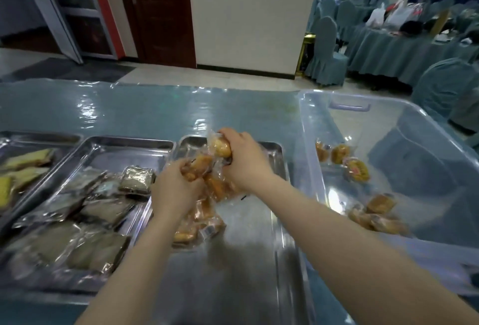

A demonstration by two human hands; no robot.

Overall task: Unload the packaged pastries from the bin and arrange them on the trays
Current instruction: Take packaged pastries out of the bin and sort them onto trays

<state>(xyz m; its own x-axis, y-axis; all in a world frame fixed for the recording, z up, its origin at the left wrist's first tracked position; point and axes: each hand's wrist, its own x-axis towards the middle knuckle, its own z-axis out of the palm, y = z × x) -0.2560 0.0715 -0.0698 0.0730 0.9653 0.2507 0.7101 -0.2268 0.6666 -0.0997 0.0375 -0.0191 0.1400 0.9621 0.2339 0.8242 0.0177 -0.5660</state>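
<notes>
Over the rightmost steel tray (282, 221), both hands hold wrapped golden pastries: right hand (245, 161) w/ fingers curled round one pkg (222, 147) at top, left hand (175, 190) fingers curled pinching another (199, 165). Below fingers, more pkgs (199, 223) lie on tray. Right of right hand, clear bin (311, 143) w/ remaining pastries (373, 213). Left of left hand, tray of grey-wrapped packs (98, 205)
</notes>
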